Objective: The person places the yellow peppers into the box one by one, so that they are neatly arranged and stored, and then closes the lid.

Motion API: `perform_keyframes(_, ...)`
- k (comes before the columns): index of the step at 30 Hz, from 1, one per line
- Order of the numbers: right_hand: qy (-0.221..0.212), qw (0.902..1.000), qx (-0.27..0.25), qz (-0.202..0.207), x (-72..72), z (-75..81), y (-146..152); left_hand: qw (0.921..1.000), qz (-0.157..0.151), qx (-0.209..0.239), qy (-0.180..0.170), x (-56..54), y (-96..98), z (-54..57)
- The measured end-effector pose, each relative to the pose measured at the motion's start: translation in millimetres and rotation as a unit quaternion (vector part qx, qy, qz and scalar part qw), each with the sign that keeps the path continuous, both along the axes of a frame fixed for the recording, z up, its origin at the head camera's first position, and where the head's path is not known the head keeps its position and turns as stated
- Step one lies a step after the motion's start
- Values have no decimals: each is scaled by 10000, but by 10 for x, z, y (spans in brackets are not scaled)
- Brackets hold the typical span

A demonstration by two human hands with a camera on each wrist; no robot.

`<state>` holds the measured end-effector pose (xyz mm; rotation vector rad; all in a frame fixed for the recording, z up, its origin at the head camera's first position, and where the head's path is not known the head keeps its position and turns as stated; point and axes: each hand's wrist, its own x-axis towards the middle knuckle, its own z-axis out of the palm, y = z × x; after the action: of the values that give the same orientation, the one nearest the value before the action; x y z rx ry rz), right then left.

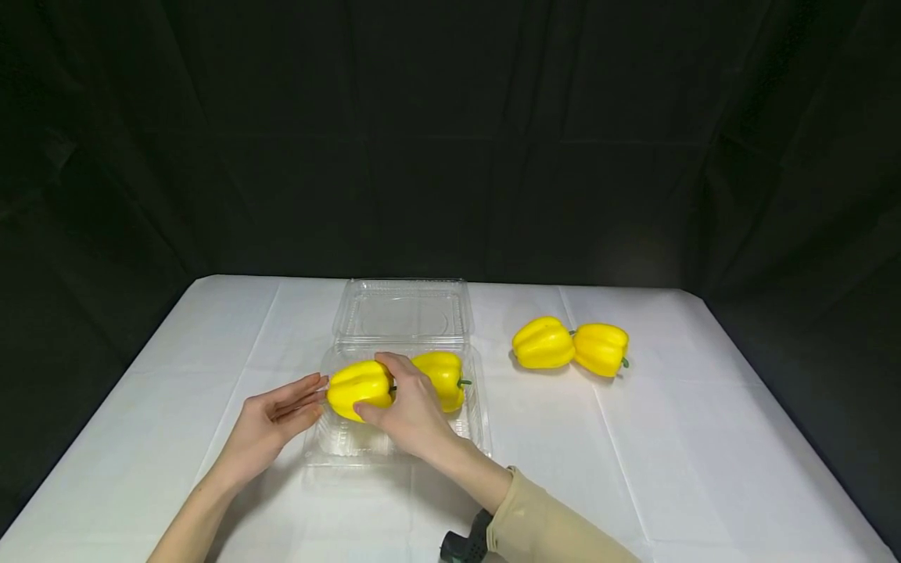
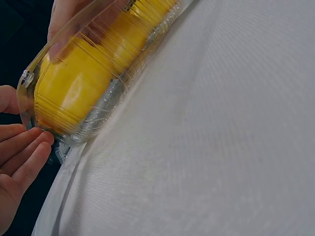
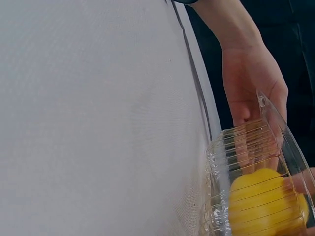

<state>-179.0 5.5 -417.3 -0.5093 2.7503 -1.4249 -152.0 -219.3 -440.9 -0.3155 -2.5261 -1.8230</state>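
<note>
A clear plastic clamshell container (image 1: 397,446) lies on the table, its lid (image 1: 408,309) folded back flat. Two yellow bell peppers are in its base. The left pepper (image 1: 355,389) is gripped by my right hand (image 1: 415,407), thumb on the near side and fingers on the far side. Beside it, the other pepper (image 1: 443,379) lies with its green stem pointing right, partly hidden by that hand. My left hand (image 1: 271,418) is at the container's left end; in the left wrist view its fingers (image 2: 29,147) are fairly straight and touch the ribbed plastic wall (image 2: 74,125).
Two more yellow bell peppers, one on the left (image 1: 543,342) and one on the right (image 1: 601,349), lie together on the table right of the container. A white cloth (image 1: 704,453) covers the table. Black curtains (image 1: 450,141) hang behind and at both sides.
</note>
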Motion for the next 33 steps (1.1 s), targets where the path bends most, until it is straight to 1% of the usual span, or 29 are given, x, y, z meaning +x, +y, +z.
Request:
perform_keyframes(11, -62, 9997, 123, 198, -7, -29, -24, 10000, 3, 45, 48, 6, -14, 3)
perform_keyframes(21, 15, 9997, 164, 159, -3, -34, -22, 10000, 7, 86, 40, 17, -13, 7)
perform_keyframes(27, -22, 9998, 153, 137, 3, -30, -27, 9999, 14, 94, 76, 20, -14, 9)
perform_keyframes(33, -89, 9999, 33, 104, 0, -26, -34, 9999, 21, 121, 97, 20, -17, 4)
